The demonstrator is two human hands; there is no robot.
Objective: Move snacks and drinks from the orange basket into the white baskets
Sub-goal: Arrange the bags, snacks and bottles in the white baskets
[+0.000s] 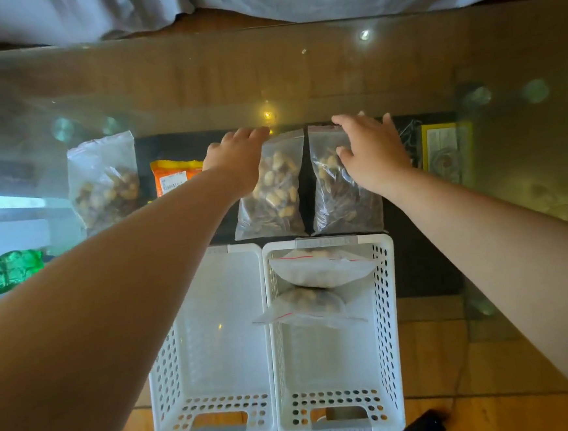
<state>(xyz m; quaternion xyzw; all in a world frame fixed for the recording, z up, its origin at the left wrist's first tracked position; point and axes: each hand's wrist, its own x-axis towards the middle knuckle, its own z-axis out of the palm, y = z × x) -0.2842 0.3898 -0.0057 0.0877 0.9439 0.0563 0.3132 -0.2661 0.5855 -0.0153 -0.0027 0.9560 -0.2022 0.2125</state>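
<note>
One camera, worn on head. Looks steeply down and forward at glass table (298,71), close above two white baskets (387,309). No second view.

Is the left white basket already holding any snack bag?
No. The left white basket shows only its bare floor, while both packed snack bags lie in the right white basket.

We see the left white basket (214,343) bare inside, open from above. In the right white basket (386,329) two bagged snacks (317,270) fill the 12 o'clock half; its 6 o'clock half is free. Two nut bags (273,189) block the glass table (298,74) at 12 o'clock.
</note>
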